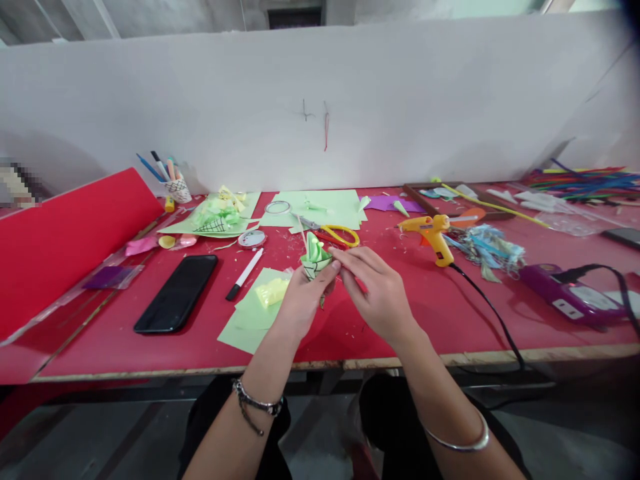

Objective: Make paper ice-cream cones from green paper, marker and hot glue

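My left hand (313, 293) is closed around a small green paper cone (314, 268) with black criss-cross lines, held above the table. Folded light-green paper (314, 248) stands up out of its top, along with a thin pale stick. At the cone's right edge, my right hand (373, 283) has its fingertips pinched together; what exactly lies between them is hidden. Just behind the hands lie scissors (343, 235) with yellow handles. Light-green paper sheets (240, 330) with a yellow piece (273, 292) on top are left of my left hand.
A black phone (176, 293) and a white marker (245, 273) lie to the left. A yellow glue gun (433, 237) with its cord and a purple power strip (570, 293) are on the right. Behind are a pen cup (179, 190) and another patterned cone (213, 225).
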### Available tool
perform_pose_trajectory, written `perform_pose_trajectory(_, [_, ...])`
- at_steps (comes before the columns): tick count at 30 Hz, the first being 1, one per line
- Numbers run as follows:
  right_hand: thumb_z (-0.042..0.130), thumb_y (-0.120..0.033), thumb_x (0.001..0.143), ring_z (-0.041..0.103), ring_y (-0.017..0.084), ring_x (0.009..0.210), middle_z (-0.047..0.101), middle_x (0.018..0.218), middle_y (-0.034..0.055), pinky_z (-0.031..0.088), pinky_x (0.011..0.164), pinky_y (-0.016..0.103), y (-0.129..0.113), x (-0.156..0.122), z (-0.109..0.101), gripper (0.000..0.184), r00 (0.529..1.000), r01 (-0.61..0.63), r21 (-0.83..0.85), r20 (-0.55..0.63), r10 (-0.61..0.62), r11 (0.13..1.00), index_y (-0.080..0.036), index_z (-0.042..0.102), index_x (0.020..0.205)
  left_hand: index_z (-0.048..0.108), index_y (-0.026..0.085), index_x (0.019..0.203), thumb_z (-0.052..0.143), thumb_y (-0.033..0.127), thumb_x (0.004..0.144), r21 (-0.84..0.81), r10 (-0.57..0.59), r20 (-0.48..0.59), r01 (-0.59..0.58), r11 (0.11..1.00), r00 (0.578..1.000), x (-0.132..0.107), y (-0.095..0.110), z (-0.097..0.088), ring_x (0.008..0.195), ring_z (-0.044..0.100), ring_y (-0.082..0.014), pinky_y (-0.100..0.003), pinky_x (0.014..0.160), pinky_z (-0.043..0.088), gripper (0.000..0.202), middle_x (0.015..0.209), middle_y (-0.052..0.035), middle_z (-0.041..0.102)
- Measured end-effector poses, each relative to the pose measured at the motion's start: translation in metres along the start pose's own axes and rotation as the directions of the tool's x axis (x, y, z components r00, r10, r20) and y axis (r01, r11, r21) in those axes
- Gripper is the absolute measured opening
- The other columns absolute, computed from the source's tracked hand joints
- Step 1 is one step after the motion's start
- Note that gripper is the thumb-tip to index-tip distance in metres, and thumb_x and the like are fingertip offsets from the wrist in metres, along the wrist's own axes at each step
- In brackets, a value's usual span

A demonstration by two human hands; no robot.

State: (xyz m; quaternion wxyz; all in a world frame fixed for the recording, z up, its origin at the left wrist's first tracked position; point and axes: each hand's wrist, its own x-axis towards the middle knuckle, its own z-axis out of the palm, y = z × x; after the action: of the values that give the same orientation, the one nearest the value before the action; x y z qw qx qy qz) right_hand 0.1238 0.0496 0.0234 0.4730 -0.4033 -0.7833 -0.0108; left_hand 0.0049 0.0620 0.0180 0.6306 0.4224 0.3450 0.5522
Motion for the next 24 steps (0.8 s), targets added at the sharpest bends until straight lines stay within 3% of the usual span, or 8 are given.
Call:
perform_pose_trajectory(5, [0.044,-0.012,0.081,0.057,0.014,0.086,0.059,0.094,0.0048,0.049,0.076,0.029,-0.004,0.002,-0.004,0.029,0.998,-0.03,0.146,-0.047,0.037,0.989,-0.021,0.055,0.106,0.059,0.015,0.067,0.068,0.032,0.064,-0.02,-0.02,0.026,0.021,1.0,0.999,-0.001,0.002,-0.002,0.049,0.038,-0.0038,-0.017,0.046,0.029,0.019,0.054,0.0053,0.044])
perform_pose_trajectory(15, [0.051,-0.016,0.079,0.057,0.013,0.075,0.06,0.082,0.002,0.049,0.067,0.028,-0.008,0.005,-0.012,0.013,0.987,-0.08,0.224,-0.118,0.109,0.971,-0.021,0.061,0.085,0.054,0.015,0.065,0.065,0.034,0.066,0.009,-0.028,0.165,0.027,1.0,0.986,-0.003,0.008,-0.004,0.049,0.035,-0.004,-0.018,0.045,0.027,0.023,0.055,0.005,0.042])
perform_pose_trajectory(20, [0.051,-0.016,0.079,0.057,0.013,0.072,0.061,0.08,0.001,0.048,0.063,0.027,-0.013,0.006,-0.016,0.015,0.966,-0.157,0.253,-0.164,0.202,0.955,-0.023,0.063,0.085,0.053,0.017,0.076,0.062,0.038,0.07,0.046,0.04,0.191,-0.05,0.998,0.981,-0.005,0.006,-0.005,0.051,0.038,-0.0051,-0.019,0.047,0.03,0.024,0.058,0.0046,0.044])
perform_pose_trajectory(24, [0.053,-0.015,0.077,0.057,0.012,0.074,0.06,0.081,0.001,0.048,0.064,0.027,-0.017,0.007,-0.018,0.015,0.955,-0.179,0.357,-0.162,0.25,0.917,-0.023,0.063,0.085,0.049,0.017,0.075,0.055,0.045,0.074,0.073,0.086,0.251,-0.108,0.991,0.964,-0.006,0.005,-0.003,0.046,0.036,-0.005,-0.019,0.043,0.027,0.029,0.055,0.0051,0.041])
